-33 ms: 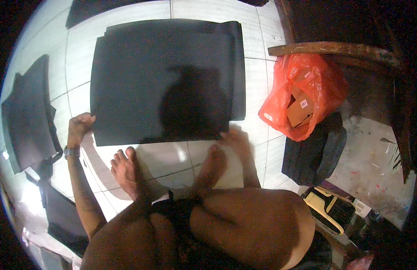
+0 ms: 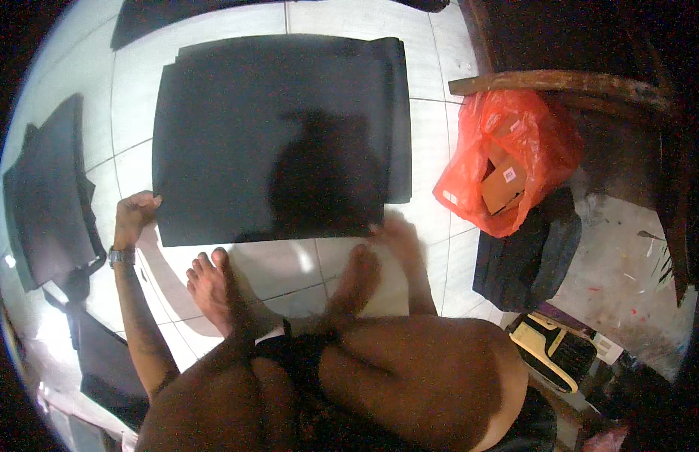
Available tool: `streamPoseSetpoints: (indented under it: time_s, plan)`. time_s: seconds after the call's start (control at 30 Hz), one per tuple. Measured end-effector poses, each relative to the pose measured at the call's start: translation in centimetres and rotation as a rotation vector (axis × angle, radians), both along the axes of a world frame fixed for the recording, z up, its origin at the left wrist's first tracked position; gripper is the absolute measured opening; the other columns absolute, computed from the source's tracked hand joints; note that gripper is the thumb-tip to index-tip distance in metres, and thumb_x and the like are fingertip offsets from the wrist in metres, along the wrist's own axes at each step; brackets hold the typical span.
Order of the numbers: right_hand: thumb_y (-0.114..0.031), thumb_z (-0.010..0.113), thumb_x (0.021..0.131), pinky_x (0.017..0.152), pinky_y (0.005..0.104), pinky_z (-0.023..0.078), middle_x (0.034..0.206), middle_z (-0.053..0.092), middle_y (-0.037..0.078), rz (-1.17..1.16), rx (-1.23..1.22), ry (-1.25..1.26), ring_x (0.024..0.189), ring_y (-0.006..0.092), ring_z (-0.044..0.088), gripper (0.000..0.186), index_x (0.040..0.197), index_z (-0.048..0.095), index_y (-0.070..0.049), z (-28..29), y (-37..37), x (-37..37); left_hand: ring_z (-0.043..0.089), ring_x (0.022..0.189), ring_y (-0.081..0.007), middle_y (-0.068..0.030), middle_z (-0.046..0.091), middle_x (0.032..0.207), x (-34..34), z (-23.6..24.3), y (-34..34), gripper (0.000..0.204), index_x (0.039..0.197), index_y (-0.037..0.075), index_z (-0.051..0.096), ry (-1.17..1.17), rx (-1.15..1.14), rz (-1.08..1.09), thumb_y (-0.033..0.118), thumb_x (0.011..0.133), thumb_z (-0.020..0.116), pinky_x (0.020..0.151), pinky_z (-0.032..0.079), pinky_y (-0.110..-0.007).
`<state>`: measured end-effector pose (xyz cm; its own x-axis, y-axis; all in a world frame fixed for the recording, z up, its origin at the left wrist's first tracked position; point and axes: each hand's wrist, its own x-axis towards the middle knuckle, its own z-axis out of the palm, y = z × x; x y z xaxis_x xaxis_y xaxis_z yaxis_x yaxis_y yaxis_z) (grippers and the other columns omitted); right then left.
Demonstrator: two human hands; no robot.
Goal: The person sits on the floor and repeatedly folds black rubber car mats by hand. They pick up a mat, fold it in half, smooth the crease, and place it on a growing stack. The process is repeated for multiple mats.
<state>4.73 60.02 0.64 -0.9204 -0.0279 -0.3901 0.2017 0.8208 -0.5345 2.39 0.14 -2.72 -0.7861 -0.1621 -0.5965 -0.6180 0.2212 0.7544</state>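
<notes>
A large stack of thin black sheets (image 2: 221,135), its layers offset at the edges, lies on the white tiles, with a dark shadow across its right half. My left hand (image 2: 138,211), wearing a wristwatch, pinches the left edge near the lower corner. At the lower right corner, my right hand (image 2: 394,233) is closed on the sheet's edge, its fingertips dim in shadow. My bare feet rest on the tiles just below the stack.
More black sheets (image 2: 48,188) lie at left and along the far edge (image 2: 161,15). At right are an orange plastic bag (image 2: 545,143) holding cardboard, a dark folded item (image 2: 523,267), a worn wooden beam (image 2: 560,87) and a cream-and-black object (image 2: 553,350).
</notes>
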Motion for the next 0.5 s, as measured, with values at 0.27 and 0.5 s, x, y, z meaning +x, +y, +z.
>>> streamPoseSetpoints:
  time_s: [0.27,0.5]
  plan:
    - [-0.039,0.076,0.088,0.068,0.0376,0.054,0.083,0.073,0.018,-0.362,-0.064,-0.029,0.073,0.0250,0.070,0.048,0.112,0.071,0.003,4.6,-4.0,-5.7,0.049,0.058,-0.0038,0.0073,0.057,0.069,0.2,-0.5,0.3,0.017,0.080,0.007,0.068,0.010,0.029,0.093,0.018,0.087,0.080,0.051,0.039,-0.022]
    - [-0.043,0.076,0.087,0.069,0.0395,0.056,0.081,0.073,0.019,-0.073,0.081,0.228,0.076,0.0347,0.073,0.046,0.103,0.074,0.001,3.8,-5.1,-14.7,0.053,0.061,-0.0046,0.0041,0.062,0.071,0.3,0.8,0.9,0.020,0.082,0.003,0.072,0.121,-0.054,-0.019,0.020,0.086,0.081,0.053,0.042,-0.023]
